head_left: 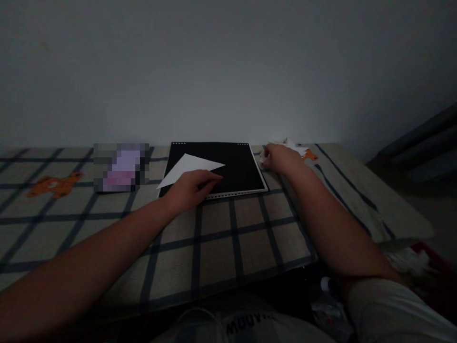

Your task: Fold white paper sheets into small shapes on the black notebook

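A white paper folded into a long triangle lies on a black board at the far middle of the table. My left hand rests on the triangle's near edge, fingers pointing right along it. My right hand reaches past the board's right edge and touches a small pile of white paper pieces; whether it grips one is unclear.
The table carries a beige cloth with dark grid lines and orange animal prints. A blurred-out object lies left of the board. A plain wall stands right behind the table. Red and white things sit low at the right.
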### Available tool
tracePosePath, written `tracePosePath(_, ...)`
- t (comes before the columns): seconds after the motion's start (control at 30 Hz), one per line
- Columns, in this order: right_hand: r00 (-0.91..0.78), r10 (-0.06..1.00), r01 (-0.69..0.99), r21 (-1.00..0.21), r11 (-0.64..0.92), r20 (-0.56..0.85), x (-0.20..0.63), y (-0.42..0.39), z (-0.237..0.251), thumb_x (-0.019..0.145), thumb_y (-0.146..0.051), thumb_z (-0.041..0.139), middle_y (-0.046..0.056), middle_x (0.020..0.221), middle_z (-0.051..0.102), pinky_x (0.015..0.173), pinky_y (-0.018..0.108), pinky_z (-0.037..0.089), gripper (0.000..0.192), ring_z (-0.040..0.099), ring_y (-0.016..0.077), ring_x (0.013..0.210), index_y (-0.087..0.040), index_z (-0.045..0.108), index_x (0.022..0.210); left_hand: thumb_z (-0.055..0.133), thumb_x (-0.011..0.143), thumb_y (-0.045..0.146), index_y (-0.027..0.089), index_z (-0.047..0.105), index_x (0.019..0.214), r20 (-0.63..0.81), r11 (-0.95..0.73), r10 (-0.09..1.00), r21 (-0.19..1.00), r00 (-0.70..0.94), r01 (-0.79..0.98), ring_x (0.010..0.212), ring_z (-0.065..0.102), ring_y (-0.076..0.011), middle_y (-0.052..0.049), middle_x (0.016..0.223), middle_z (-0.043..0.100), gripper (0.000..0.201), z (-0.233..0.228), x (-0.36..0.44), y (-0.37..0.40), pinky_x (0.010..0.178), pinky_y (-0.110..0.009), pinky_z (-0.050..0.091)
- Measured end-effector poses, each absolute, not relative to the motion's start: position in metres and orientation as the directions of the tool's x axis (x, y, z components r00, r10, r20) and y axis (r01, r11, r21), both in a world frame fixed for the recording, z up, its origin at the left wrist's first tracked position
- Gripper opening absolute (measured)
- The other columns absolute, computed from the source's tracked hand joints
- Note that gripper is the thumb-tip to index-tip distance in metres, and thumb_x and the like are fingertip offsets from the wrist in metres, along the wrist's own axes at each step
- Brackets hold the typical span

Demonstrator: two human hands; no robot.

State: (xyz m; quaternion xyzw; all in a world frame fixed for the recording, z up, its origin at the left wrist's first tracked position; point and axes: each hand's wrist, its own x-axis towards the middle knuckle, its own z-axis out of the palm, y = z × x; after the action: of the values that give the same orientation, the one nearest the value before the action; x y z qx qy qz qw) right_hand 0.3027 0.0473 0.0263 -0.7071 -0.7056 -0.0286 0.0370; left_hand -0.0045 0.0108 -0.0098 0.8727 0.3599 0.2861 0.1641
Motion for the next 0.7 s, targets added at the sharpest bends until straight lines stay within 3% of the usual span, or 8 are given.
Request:
tracePosePath(0.17,-0.070,0.983,0.997,0.027,0.066,0.167,0.301,0.042,0.036,0.085,-0.037,0.073,0.013,0.110,0.073,0.071,0.035,0.046,0.027,0.068,0.0284,0.094,-0.020,0.067,0.106,0.047,0.100,0.035,0.019,0.075,0.114,0.414,-0.764,0.645,0.368,0.642,0.530,0.089,0.072,-0.0204,-0.007,0.099,0.078,0.035,-0.010,-0.005,0.010,0.079,-0.033,0.056)
tracePosePath(0.33,-0.467,0.854,0.879,0.010,0.477,0.231,0.271,0.034,0.031,0.097,-0.031,0.060,0.011,0.106,0.073,0.082,0.036,0.049,0.017,0.067,0.0258,0.098,-0.018,0.071,0.101,0.048,0.098,0.030,0.016,0.074,0.122,0.454,-0.677,0.691,0.132,0.563,0.724,0.109,0.069,-0.0282,-0.013,0.118,0.074,0.038,-0.004,-0.004,0.009,0.092,-0.042,0.056)
tracePosePath(0.47,-0.698,0.682,0.685,-0.070,0.725,0.218,0.238,0.031,0.004,0.099,-0.037,0.061,0.016,0.141,0.064,0.104,0.043,0.048,0.042,0.061,0.0291,0.127,-0.016,0.064,0.134,0.051,0.098,0.035,0.010,0.072,0.123,0.366,-0.505,0.794,-0.044,0.485,0.862,0.122,0.062,-0.0361,-0.020,0.135,0.067,0.041,-0.001,-0.005,0.012,0.102,-0.050,0.052)
tracePosePath(0.6,-0.746,0.633,0.625,-0.110,0.773,0.209,0.226,0.037,-0.019,0.100,-0.042,0.059,0.021,0.160,0.044,0.118,0.047,0.039,0.060,0.043,0.0311,0.148,-0.012,0.051,0.151,0.043,0.103,0.043,0.009,0.068,0.131,0.223,-0.525,0.823,-0.054,0.523,0.849,0.129,0.059,-0.0347,-0.020,0.138,0.065,0.050,-0.005,-0.006,0.018,0.109,-0.049,0.049)
tracePosePath(0.7,-0.761,0.616,0.601,-0.137,0.787,0.202,0.232,0.043,-0.022,0.102,-0.044,0.055,0.018,0.157,0.049,0.119,0.049,0.039,0.056,0.044,0.0303,0.148,-0.014,0.054,0.149,0.042,0.102,0.041,0.007,0.061,0.140,0.154,-0.633,0.768,0.043,0.621,0.773,0.140,0.052,-0.0336,-0.020,0.149,0.057,0.054,-0.011,-0.008,0.024,0.118,-0.048,0.042)
